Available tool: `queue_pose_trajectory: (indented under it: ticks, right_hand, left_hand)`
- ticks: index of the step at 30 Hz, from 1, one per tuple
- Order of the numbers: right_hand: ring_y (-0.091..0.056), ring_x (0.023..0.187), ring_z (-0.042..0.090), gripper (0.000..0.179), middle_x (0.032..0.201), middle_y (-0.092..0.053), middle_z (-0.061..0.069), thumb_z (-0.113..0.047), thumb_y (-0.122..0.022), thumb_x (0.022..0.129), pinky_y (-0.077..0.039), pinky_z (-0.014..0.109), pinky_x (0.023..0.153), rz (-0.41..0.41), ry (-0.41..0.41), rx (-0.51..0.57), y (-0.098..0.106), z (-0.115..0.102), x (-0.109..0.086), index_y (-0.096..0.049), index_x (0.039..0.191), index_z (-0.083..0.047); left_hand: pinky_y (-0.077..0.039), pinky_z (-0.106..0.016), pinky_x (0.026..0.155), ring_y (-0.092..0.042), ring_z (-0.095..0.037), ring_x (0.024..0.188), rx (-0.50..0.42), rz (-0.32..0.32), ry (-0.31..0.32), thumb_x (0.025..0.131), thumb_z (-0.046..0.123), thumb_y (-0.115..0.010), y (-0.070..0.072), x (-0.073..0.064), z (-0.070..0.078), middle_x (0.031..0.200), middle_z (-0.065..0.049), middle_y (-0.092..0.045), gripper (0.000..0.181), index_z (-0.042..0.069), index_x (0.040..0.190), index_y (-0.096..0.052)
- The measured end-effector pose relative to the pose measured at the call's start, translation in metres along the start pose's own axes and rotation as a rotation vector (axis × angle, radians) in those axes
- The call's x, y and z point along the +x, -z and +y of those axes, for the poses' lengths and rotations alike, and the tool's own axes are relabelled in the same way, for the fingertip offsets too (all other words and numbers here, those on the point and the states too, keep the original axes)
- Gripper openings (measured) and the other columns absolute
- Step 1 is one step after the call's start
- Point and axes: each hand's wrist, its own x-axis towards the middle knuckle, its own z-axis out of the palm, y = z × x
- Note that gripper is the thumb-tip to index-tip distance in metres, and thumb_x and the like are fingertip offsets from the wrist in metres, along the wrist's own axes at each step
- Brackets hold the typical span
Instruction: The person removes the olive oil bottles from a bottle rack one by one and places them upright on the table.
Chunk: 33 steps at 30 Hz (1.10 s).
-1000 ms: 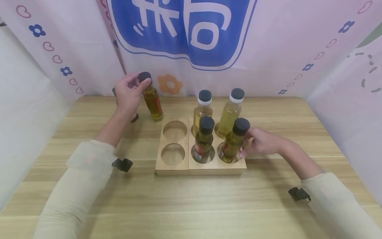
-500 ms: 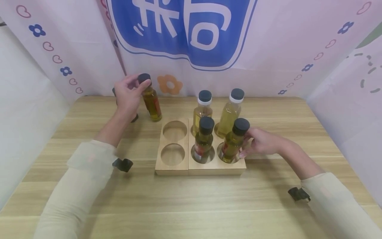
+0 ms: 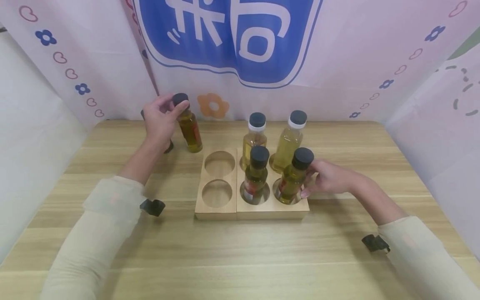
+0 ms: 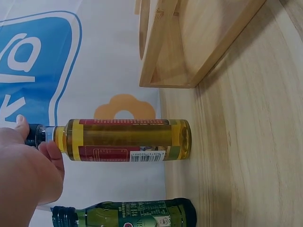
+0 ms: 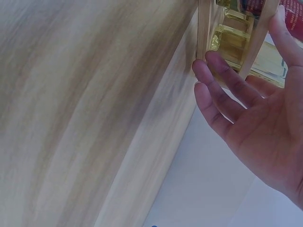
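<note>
My left hand [image 3: 161,118] pinches the black cap and neck of a bottle of golden-brown oil [image 3: 191,132], upright left of the wooden rack, its base close to the tabletop. In the left wrist view its red and yellow label [image 4: 125,153] shows a barcode. The wooden bottle rack [image 3: 273,214] holds two dark-capped oil bottles in front and two paler ones behind. Two round holes [image 3: 217,193] at its left end hold nothing. Against the rack's right end rests my right hand [image 3: 330,177], thumb at the top board and the other fingers loosely bent along the side.
A dark green bottle [image 4: 137,215] stands beside the held one, mostly hidden behind my left hand in the head view. The wood-grain table [image 3: 262,258] reaches back to a white printed cloth [image 3: 337,75] with a blue sign.
My left hand has brought the bottle slightly down and to the left. The right hand and the rack have stayed in place.
</note>
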Motion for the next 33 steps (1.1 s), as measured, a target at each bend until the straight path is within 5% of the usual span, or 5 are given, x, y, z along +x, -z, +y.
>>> queue_pose_trajectory:
  ticks: [9,24,33]
  right_hand:
    - [-0.069,0.101,0.025,0.066,0.114,-0.074,0.010,-0.016,-0.090,0.079,-0.058,0.052,0.089,0.002,0.022,0.001,0.000,0.001,0.000,-0.054,0.131,0.003]
    - [-0.069,0.102,0.028,0.069,0.116,-0.073,0.013,-0.015,-0.090,0.079,-0.057,0.052,0.092,-0.002,-0.026,0.003,0.001,-0.004,0.000,-0.052,0.133,0.005]
    - [-0.069,0.100,0.027,0.067,0.115,-0.072,0.013,-0.013,-0.090,0.079,-0.058,0.052,0.089,0.001,-0.004,0.001,0.000,-0.005,0.000,-0.052,0.132,0.005]
  left_hand:
    - [-0.051,-0.015,0.067,-0.053,-0.009,0.076,0.012,-0.028,0.032,0.091,0.025,-0.081,0.002,0.002,0.000,0.083,0.003,-0.054,0.054,0.003,0.138,-0.065]
    - [-0.051,-0.016,0.067,-0.053,-0.009,0.080,0.088,-0.084,0.089,0.092,0.031,-0.080,0.008,0.003,0.003,0.094,0.003,-0.055,0.065,0.008,0.147,-0.056]
    - [-0.048,-0.016,0.060,-0.053,-0.007,0.071,0.059,-0.116,0.062,0.093,0.025,-0.080,0.015,-0.004,0.005,0.089,0.005,-0.057,0.063,0.010,0.149,-0.054]
